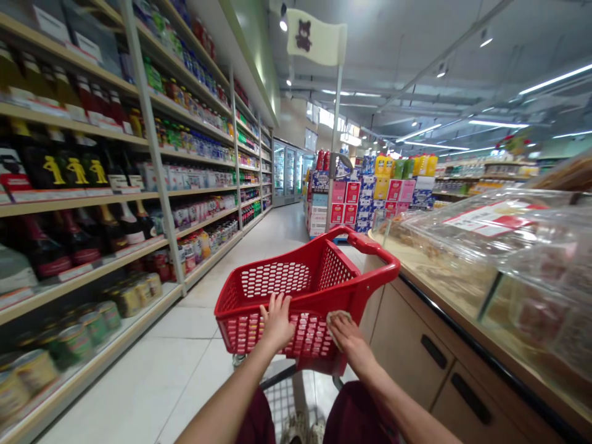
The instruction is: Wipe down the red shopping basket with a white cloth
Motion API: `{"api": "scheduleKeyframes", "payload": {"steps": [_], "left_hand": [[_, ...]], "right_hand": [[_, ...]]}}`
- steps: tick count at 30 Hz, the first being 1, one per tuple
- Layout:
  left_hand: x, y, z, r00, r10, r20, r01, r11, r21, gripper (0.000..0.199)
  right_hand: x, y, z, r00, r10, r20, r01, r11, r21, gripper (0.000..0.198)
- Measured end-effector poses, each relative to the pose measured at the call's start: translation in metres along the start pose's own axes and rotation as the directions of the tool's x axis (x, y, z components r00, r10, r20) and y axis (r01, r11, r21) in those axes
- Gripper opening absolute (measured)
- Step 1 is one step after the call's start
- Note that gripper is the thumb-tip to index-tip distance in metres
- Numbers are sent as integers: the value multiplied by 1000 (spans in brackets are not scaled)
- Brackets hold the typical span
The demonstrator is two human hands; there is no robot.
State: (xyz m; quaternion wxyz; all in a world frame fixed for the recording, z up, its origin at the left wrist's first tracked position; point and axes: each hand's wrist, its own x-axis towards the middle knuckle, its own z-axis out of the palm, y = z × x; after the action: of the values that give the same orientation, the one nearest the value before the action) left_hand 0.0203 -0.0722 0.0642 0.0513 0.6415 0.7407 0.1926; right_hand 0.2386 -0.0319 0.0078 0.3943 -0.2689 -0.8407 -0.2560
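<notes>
A red plastic shopping cart [300, 302] with a basket of honeycomb holes stands right in front of my knees, side-on, its handle at the far right. My left hand [279, 324] rests on the near rim, its fingers stretched and spread over the edge. Against the right part of the near side wall, my right hand [348, 336] presses a pale cloth [331, 322], mostly covered by the fingers. The basket's inside is partly visible and no goods show in it.
Shelves of bottles and cans [92, 203] line the left side. At the right, close to the cart, stands a wooden counter [416, 333] with clear plastic packs [499, 222]. Farther ahead are stacked drink boxes [345, 200], a pole with a bear flag [317, 37], and glass-door fridges [287, 169].
</notes>
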Motion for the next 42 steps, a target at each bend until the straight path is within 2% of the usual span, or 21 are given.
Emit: {"api": "scheduleKeyframes", "payload": {"steps": [2,5,7,11,13,16,18,20,22,25,27,29,31,35,39,42], "left_hand": [[0,0,1,1000,0,-2,0,1000,-2,66],[-1,0,2,1000,5,-9,-5,1000,6,68],[-2,-1,1,1000,11,-1,-11,1000,21,70],[-9,-12,-4,992,117,48,-120,991,57,73],[-12,-25,-7,985,170,25,-171,981,92,71],[-13,-49,-11,990,106,-89,-90,981,170,68],[-12,-64,-12,992,59,-114,-38,983,181,66],[-12,-74,-12,994,71,-82,-58,986,158,66],[-12,-80,-12,993,102,-56,-94,987,131,67],[-13,-87,-14,989,130,-72,-121,986,115,67],[-14,-96,-16,987,88,-131,-73,991,115,65],[-14,-110,-17,980,-23,-198,42,995,94,63],[-14,-126,-18,973,-91,-211,103,994,46,63],[-11,-153,-19,983,-1,-182,-14,997,-81,67],[-10,-168,-24,974,-75,-214,44,988,-147,69],[-12,-175,-31,986,-78,-147,55,987,-151,73]], "right_hand": [[7,-7,-1,999,13,-40,-13,1000,19,34],[28,-10,-2,988,99,-120,-98,995,10,34],[27,-13,5,987,112,-115,-114,993,-8,34],[-3,-27,22,998,-62,-34,63,997,45,33],[-3,-34,23,998,-65,-9,65,995,72,33],[24,-40,22,999,43,-20,-41,996,73,35],[38,-43,25,996,78,-43,-75,995,64,36],[37,-50,34,999,42,-22,-41,997,64,35],[25,-60,43,998,-48,26,46,994,94,33],[23,-74,52,992,-110,65,100,984,148,30],[36,-81,54,995,-91,47,83,985,154,31],[50,-85,59,997,-70,25,65,987,146,32],[52,-90,66,996,-83,29,77,984,160,32],[48,-114,85,982,-171,83,144,956,257,29],[92,-149,104,986,-163,31,148,948,282,32],[118,-168,122,984,-172,36,155,945,287,32]]}}
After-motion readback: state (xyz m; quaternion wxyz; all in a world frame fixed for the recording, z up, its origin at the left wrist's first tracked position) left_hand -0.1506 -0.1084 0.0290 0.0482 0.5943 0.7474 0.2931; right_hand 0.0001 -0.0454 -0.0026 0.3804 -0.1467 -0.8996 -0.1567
